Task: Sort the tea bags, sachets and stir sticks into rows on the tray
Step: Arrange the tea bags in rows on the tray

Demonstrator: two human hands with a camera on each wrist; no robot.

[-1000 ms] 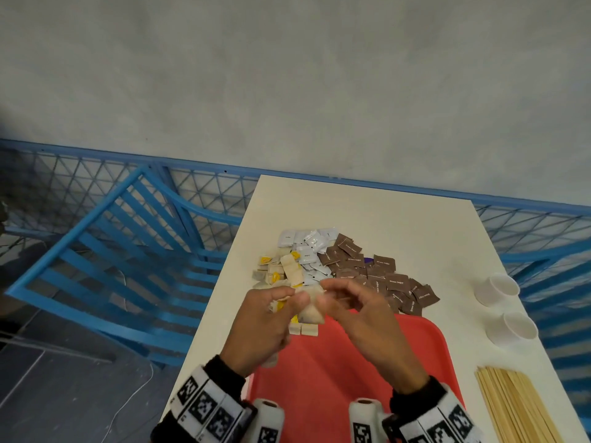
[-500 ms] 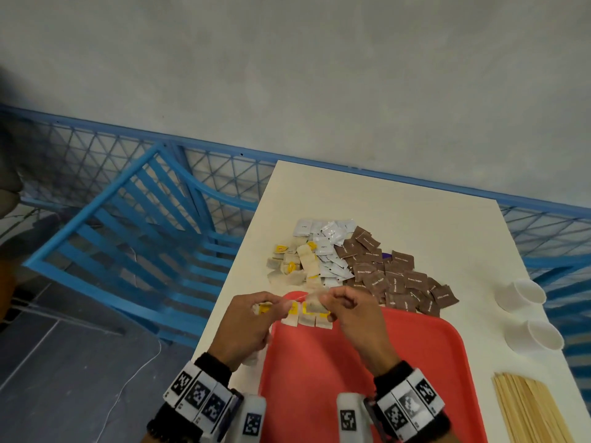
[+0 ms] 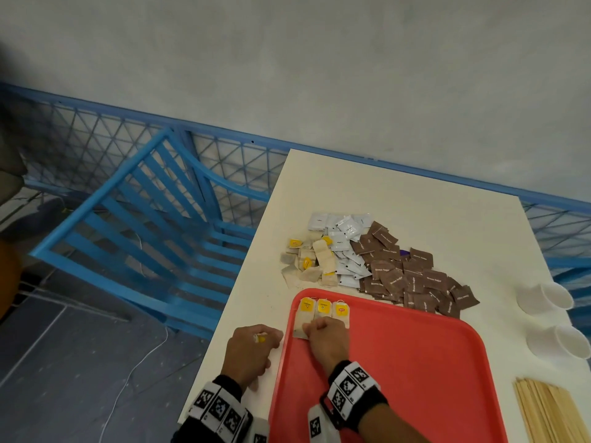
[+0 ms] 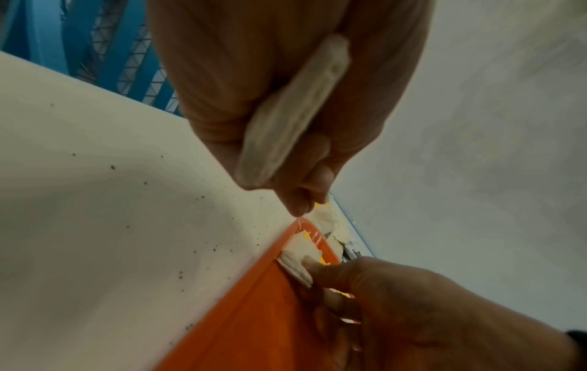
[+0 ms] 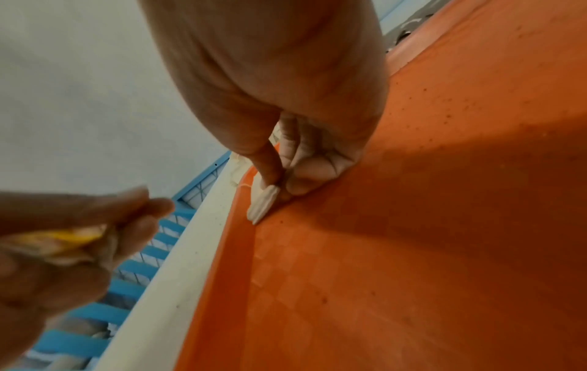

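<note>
Three tea bags with yellow tags (image 3: 323,310) lie in a row at the far left corner of the red tray (image 3: 415,378). My right hand (image 3: 308,329) pinches another tea bag (image 5: 263,205) and holds it down on the tray floor just in front of that row, by the left rim. My left hand (image 3: 265,338) rests on the table left of the tray, curled round a small bundle of tea bags (image 4: 292,120) with a yellow tag showing. Loose tea bags (image 3: 307,260), white sachets (image 3: 345,244) and brown sugar sachets (image 3: 412,276) lie piled beyond the tray. Stir sticks (image 3: 550,414) lie at the near right.
Two white paper cups (image 3: 543,298) lie on their sides near the table's right edge. A blue slatted chair (image 3: 144,225) stands left of the white table (image 3: 415,203), with a blue mesh fence behind. Dark specks dot the table and tray.
Both hands were together over the tray's far left corner, working on tea bags. The right hand has come down to the tray with one tea bag; the left has drawn back onto the table.
</note>
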